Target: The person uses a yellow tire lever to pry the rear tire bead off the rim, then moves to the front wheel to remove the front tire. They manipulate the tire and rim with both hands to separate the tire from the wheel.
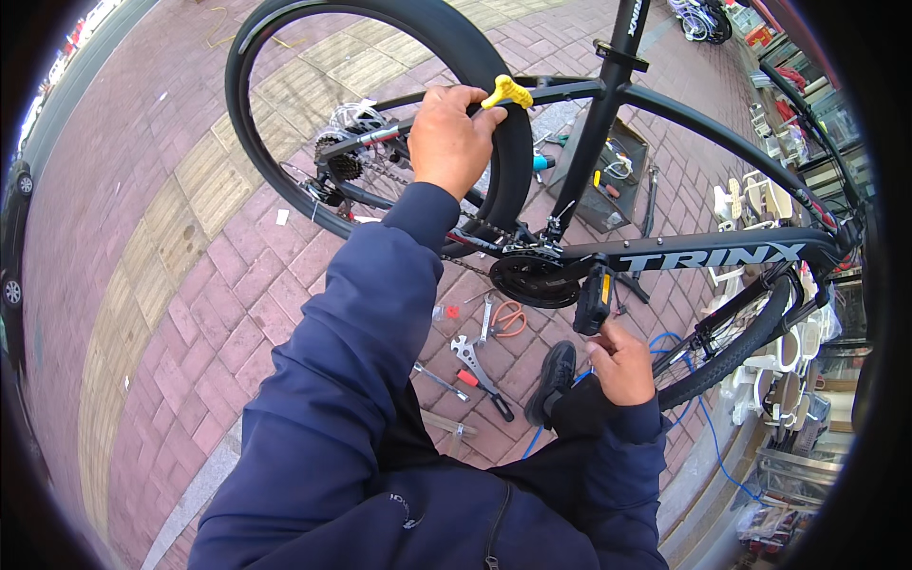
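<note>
A black bicycle [703, 255] stands across the view, its rear wheel [518, 171] at the left. My left hand [448, 138] is raised beside that wheel, near the upper frame tube. Thumb and fingers there close on a small yellow tool [508, 92] with a branching handle; its working end is hidden. Lower and to the right, my right hand [624, 364] curls up under the black pedal [594, 299], which has an amber reflector. Its fingertips meet the pedal's lower end. The chainring [535, 278] and the rear sprockets [340, 158] show between and beyond my arms.
Wrenches [467, 356], pliers with orange handles [508, 320] and a red-and-black tool [486, 395] lie on the brick paving. A grey toolbox [589, 195] sits behind the bicycle. A blue hose [708, 423] runs at right, near shelves of white parts [784, 356].
</note>
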Demonstrator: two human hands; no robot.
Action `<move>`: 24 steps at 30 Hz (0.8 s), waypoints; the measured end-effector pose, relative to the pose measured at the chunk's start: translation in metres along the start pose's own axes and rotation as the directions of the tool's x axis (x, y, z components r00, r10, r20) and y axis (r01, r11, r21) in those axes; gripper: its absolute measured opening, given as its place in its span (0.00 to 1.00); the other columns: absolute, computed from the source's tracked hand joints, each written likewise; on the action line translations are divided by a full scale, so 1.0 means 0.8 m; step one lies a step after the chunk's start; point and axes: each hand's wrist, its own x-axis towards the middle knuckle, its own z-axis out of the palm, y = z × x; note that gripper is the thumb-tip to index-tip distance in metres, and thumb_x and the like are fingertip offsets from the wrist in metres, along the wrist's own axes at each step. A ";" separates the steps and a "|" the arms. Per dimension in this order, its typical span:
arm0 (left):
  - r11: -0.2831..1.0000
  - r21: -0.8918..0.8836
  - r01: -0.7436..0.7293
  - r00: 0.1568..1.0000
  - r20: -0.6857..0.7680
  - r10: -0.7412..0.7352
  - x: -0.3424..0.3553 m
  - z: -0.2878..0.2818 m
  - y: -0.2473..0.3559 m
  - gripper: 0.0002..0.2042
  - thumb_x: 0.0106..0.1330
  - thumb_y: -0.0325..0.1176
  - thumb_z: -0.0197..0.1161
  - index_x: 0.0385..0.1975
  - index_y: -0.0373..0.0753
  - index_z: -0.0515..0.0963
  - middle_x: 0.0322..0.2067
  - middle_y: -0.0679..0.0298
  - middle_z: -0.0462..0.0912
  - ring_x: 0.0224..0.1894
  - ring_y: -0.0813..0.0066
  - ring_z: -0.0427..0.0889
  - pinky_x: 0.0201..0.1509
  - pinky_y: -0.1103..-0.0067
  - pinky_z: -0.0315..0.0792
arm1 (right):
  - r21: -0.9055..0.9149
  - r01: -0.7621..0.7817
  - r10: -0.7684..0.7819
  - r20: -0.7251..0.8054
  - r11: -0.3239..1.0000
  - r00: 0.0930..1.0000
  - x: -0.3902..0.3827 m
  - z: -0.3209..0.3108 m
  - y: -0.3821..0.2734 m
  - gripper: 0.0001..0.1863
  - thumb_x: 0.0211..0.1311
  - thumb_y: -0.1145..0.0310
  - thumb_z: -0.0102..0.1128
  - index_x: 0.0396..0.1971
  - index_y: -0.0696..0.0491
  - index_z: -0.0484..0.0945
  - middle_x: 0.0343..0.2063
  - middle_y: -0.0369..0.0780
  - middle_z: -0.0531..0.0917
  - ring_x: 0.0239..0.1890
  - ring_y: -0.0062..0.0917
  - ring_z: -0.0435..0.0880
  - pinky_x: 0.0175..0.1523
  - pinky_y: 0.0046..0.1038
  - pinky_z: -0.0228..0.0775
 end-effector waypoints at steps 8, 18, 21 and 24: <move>0.998 -0.020 0.053 0.998 0.031 -0.052 -0.002 -0.003 0.001 0.15 0.62 0.39 0.77 0.45 0.41 0.87 0.43 0.55 0.83 0.44 0.55 0.85 0.48 0.64 0.79 | -0.129 -0.025 0.039 0.108 0.991 0.993 -0.003 0.001 0.014 0.23 0.63 0.70 0.66 0.58 0.59 0.80 0.40 0.52 0.88 0.41 0.40 0.91 0.47 0.35 0.80; 1.000 -0.023 0.017 1.000 -0.005 -0.017 0.002 -0.003 0.000 0.15 0.60 0.38 0.78 0.44 0.39 0.88 0.40 0.53 0.83 0.42 0.55 0.85 0.48 0.65 0.78 | -0.141 0.110 -0.085 0.173 0.984 0.981 -0.002 0.011 0.015 0.27 0.62 0.66 0.71 0.59 0.62 0.80 0.44 0.54 0.87 0.44 0.43 0.89 0.48 0.38 0.80; 0.999 -0.027 0.022 1.000 -0.004 -0.022 0.002 -0.002 0.001 0.15 0.60 0.38 0.78 0.44 0.39 0.88 0.40 0.53 0.83 0.42 0.54 0.85 0.48 0.65 0.78 | -0.149 0.111 -0.084 0.175 0.983 0.981 -0.003 0.010 0.015 0.27 0.62 0.66 0.71 0.59 0.62 0.80 0.45 0.54 0.87 0.44 0.43 0.89 0.48 0.38 0.80; 0.999 -0.025 0.028 1.000 0.007 -0.028 0.001 -0.003 0.001 0.15 0.60 0.38 0.78 0.44 0.39 0.88 0.40 0.53 0.83 0.42 0.54 0.85 0.48 0.65 0.78 | -0.153 0.123 -0.096 0.176 0.981 0.980 -0.003 0.012 0.015 0.27 0.62 0.65 0.71 0.59 0.61 0.80 0.45 0.54 0.87 0.44 0.43 0.89 0.49 0.38 0.80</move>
